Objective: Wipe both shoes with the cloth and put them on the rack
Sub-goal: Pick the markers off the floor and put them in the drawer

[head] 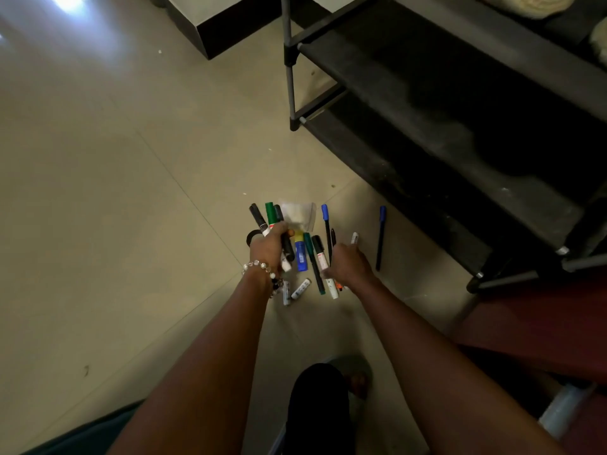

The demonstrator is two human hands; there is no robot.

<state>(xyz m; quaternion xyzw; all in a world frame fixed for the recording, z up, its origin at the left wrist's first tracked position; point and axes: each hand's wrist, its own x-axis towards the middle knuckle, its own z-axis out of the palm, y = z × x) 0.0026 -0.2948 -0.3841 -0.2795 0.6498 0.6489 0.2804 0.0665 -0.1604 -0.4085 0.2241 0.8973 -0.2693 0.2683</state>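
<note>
No shoe or cloth shows clearly. The black tiered rack stands at the right, with pale, blurred shapes on its top tier. My left hand grips a bundle of markers and a clear plastic pouch just above the floor. My right hand is down on the floor among loose markers, its fingers curled over a white marker; I see only the back of the hand.
Several more markers and pens lie scattered on the beige tiled floor, and a blue pen lies apart near the rack. A dark-based cabinet stands at the top. My foot is below, beside a maroon surface.
</note>
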